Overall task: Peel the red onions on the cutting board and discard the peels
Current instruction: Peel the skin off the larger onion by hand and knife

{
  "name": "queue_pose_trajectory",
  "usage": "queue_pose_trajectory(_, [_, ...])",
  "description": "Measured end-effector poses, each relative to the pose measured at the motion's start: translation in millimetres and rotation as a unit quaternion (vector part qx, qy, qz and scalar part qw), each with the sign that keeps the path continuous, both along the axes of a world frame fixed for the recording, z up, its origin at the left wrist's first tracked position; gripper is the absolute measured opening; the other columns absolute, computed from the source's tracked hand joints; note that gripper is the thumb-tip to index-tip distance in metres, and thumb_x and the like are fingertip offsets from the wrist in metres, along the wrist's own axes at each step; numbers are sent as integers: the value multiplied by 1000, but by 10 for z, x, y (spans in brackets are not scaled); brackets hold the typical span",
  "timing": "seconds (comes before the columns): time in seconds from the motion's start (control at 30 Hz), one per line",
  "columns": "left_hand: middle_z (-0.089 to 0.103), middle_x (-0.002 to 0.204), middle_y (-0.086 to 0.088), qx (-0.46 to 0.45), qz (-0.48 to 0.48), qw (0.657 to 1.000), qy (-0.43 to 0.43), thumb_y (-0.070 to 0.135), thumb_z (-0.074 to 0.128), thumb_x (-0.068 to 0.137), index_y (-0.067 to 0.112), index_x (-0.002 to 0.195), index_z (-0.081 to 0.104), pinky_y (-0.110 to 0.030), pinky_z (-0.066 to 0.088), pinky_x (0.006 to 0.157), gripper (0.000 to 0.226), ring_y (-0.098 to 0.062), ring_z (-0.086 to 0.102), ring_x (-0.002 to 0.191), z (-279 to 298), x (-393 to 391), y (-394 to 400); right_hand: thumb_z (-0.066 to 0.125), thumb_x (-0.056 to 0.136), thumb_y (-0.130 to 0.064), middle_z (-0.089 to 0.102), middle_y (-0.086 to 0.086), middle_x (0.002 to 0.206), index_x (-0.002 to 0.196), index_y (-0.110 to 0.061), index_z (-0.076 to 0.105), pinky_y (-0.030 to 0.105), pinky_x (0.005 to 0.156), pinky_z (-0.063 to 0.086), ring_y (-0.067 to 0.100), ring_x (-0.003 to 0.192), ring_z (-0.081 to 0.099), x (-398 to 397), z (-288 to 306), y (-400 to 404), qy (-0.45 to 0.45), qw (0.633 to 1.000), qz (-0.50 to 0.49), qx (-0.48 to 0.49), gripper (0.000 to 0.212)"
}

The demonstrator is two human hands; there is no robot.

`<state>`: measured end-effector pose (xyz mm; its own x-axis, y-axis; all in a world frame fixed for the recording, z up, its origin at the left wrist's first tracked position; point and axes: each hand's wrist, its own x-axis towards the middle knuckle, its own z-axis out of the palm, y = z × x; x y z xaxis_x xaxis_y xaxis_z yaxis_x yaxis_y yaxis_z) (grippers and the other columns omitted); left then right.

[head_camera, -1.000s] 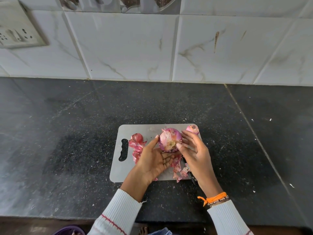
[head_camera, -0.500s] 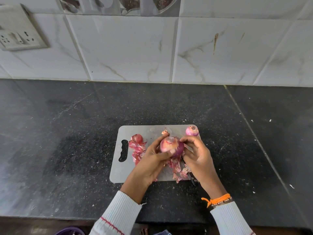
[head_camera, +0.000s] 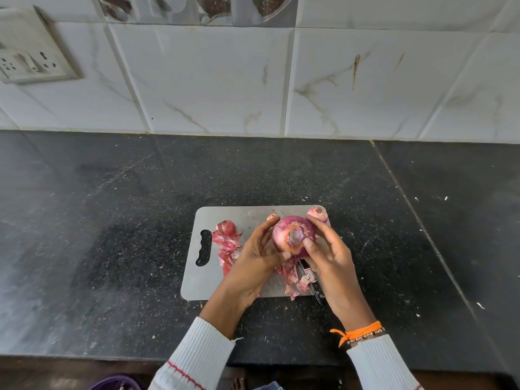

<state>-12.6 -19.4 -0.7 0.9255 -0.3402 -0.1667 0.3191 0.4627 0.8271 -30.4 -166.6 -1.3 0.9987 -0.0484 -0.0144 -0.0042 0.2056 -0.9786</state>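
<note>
Both hands hold the red onion point(head_camera: 294, 236) above the cutting board point(head_camera: 225, 285), cut end up; left hand point(head_camera: 259, 257) cradles at 9 o'clock, steadying; right hand point(head_camera: 327, 253) pinches skin at 4 o'clock for stripping.

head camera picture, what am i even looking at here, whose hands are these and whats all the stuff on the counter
There is no machine here. The picture comes from a wide-angle camera worn on a person's head, looking down at their own two bare hands over a dark counter.

On the counter lies a grey cutting board. Both hands hold one red onion above it: the left hand cups it from the left, the right hand picks at its end.

A smaller onion sits at the board's far right corner. Loose peels lie to the left and more under the hands. A dark knife lies partly hidden below the right hand.
</note>
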Motion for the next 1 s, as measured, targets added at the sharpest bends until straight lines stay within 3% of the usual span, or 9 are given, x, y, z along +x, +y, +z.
queue_pose_trajectory(0.1, [53, 129, -11, 18, -9, 999, 25, -9, 63, 75, 10, 134, 41, -34, 51, 93, 66, -26, 59, 112, 3, -37, -16, 69, 76, -25, 64, 1, 117, 119, -26, 57, 43, 93, 50, 18, 108, 63, -16, -7, 39, -15, 998, -43, -44, 45])
queue_pose_trajectory(0.2, [62, 119, -12, 18, 4, 999, 41, 0, 69, 65, 12, 130, 43, -32, 54, 87, 71, -26, 61, 108, 12, -63, -32, 71, 73, -31, 63, -3, 113, 114, -27, 57, 33, 86, 54, 12, 103, 63, -47, 4, 78, -29, 993, -60, -102, 43])
queue_pose_trajectory(0.37, [67, 109, -12, 42, 56, 997, 24, -1, 71, 63, 12, 123, 46, -30, 56, 78, 66, -25, 65, 98, -25, -87, -35, 67, 82, -23, 64, -14, 104, 102, -34, 57, 18, 77, 53, 3, 98, 64, -66, 31, 92, -83, 975, -77, -189, 25])
queue_pose_trajectory(0.53, [65, 114, -12, 112, 82, 990, 0, -5, 74, 68, 15, 122, 47, -28, 55, 74, 63, -26, 64, 101, -69, -104, -48, 64, 85, -11, 63, -12, 96, 101, -22, 63, 6, 75, 46, -3, 93, 60, -64, -20, 102, -142, 928, -149, -312, 18])
queue_pose_trajectory(0.7, [64, 112, -10, 145, 99, 984, -16, -9, 73, 70, 15, 122, 47, -22, 54, 67, 63, -9, 68, 86, -44, -110, -47, 70, 80, -8, 67, -7, 94, 98, -12, 68, 11, 74, 52, 0, 90, 65, -32, -66, 84, -149, 931, -150, -299, 19])
queue_pose_trajectory(0.87, [63, 114, -9, 180, 106, 978, -29, -5, 75, 69, 18, 120, 48, -21, 54, 67, 62, -9, 67, 87, -50, -112, -52, 73, 74, 0, 67, -7, 89, 90, -6, 70, 9, 72, 51, -4, 87, 64, -14, -72, 83, -176, 925, -161, -297, 17])
queue_pose_trajectory(1.0, [63, 113, -9, 190, 106, 976, -30, -4, 77, 68, 17, 120, 47, -20, 53, 65, 64, -8, 66, 85, -54, -104, -48, 73, 73, 3, 69, 2, 90, 86, -3, 70, 15, 72, 54, 4, 86, 66, 9, -88, 59, -187, 921, -155, -305, 15])
